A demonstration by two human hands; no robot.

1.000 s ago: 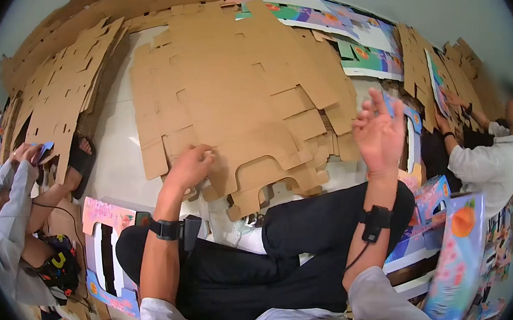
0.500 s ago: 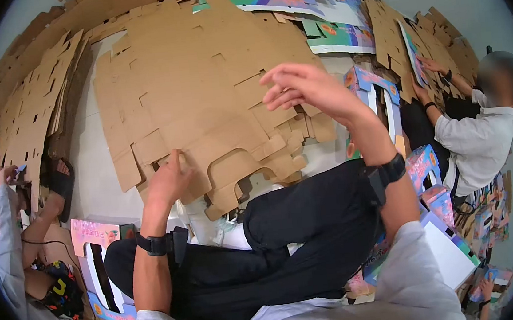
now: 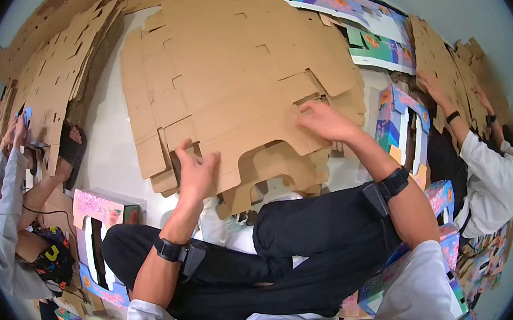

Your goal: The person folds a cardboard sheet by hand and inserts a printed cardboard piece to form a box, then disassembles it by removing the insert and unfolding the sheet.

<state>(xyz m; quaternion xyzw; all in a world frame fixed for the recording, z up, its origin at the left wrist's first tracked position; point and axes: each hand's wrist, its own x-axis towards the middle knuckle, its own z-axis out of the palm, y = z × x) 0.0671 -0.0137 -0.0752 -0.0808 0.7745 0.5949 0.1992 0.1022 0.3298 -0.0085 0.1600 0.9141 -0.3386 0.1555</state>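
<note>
A large flat brown die-cut cardboard sheet [image 3: 230, 82] lies in front of me, with slots, creases and a curved cut-out on its near edge. Beneath it the edges of another cardboard sheet [image 3: 281, 164] show. My left hand [image 3: 197, 170] is at the near left corner, beside a slot, with index finger and thumb spread apart. On the right side my right hand [image 3: 329, 122] rests its stretched fingers on the sheet by a cut flap; its fingertips are partly hard to see. Neither hand is visibly closed on the cardboard.
Stacks of cardboard [image 3: 69, 73] stand to the left. Printed sheets [image 3: 381, 46] lie at the back right. Folded colourful boxes [image 3: 403, 127] sit on the right, and another printed box [image 3: 100, 237] on the left. A person [image 3: 496, 180] works on the right, another person [image 3: 5, 209] on the left.
My right hand has come down from the air onto the sheet. The top sheet now lies more squarely over the one beneath. The view has shifted, and the person on the right has reached to the stack.
</note>
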